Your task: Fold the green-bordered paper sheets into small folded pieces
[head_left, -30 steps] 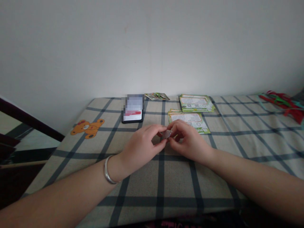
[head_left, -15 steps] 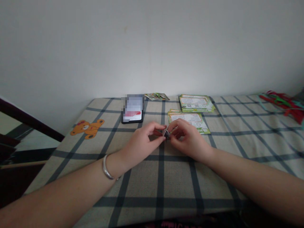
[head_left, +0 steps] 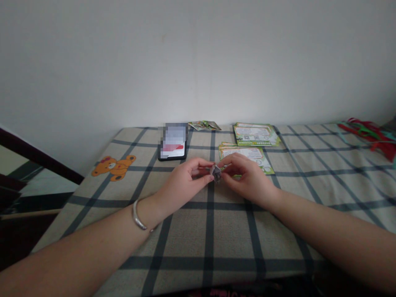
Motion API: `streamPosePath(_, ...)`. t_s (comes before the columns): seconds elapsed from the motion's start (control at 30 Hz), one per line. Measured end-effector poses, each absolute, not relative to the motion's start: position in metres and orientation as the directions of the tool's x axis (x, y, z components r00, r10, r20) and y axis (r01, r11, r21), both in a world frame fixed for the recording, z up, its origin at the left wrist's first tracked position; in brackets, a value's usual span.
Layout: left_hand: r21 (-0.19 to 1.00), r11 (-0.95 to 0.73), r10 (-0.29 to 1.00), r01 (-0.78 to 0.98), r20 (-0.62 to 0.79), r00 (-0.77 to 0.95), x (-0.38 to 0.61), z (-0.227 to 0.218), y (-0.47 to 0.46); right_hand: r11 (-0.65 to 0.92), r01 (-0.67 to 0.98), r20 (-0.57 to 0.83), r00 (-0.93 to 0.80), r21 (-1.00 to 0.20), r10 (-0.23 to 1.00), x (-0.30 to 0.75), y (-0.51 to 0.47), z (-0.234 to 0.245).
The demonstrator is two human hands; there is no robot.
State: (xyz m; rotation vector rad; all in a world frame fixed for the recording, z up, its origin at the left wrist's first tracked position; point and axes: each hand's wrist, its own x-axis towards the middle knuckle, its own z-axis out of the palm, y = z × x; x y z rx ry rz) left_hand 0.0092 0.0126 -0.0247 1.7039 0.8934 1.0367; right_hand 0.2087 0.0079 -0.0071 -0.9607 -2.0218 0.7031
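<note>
Between my fingertips is a small grey, creased piece that looks like folded paper [head_left: 216, 174]; its exact kind is too small to tell. My left hand [head_left: 189, 177], with a silver bangle [head_left: 137, 216] on the wrist, pinches its left side between thumb and fingers. On the other side, the thumb and fingers of my right hand [head_left: 249, 176] close on its right edge. Both hands are held just above the checked cloth. Behind my right hand lies a small stack of green-and-white printed cards [head_left: 244, 152], partly covered by it.
A second stack of printed cards [head_left: 256, 134] lies near the wall. Left of it are a crumpled shiny wrapper [head_left: 204, 125] and a phone [head_left: 172, 144] with a blurred screen. An orange bear cutout [head_left: 114, 168] rests at left. Red and green material [head_left: 371, 134] is bunched far right.
More of the grey folded piece shows between my fingertips, and it looks more spread. My fingers have shifted slightly around it. The other things stay in place.
</note>
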Motion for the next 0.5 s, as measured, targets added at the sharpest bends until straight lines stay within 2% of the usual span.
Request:
streamPosePath(0.2,0.959,-0.270,0.893,0.087,0.215,0.395,0.0087,-0.0154,0.0119,0.478,0.516,0.275,-0.422,-0.711,0.864,0.2105,0.0055,-0.0067)
streamPosePath(0.4,0.940,-0.316,0.879,0.130,0.238,0.413,0.0095,-0.0177,0.0117,0.428,0.422,0.269,-0.386,-0.799,0.882,0.2093,0.0068,-0.0087)
streamPosePath(0.5,0.932,-0.332,0.875,0.148,0.245,0.417,0.0095,-0.0210,0.0116,0.429,0.433,0.269,-0.382,-0.793,0.884,0.2089,0.0070,-0.0078)
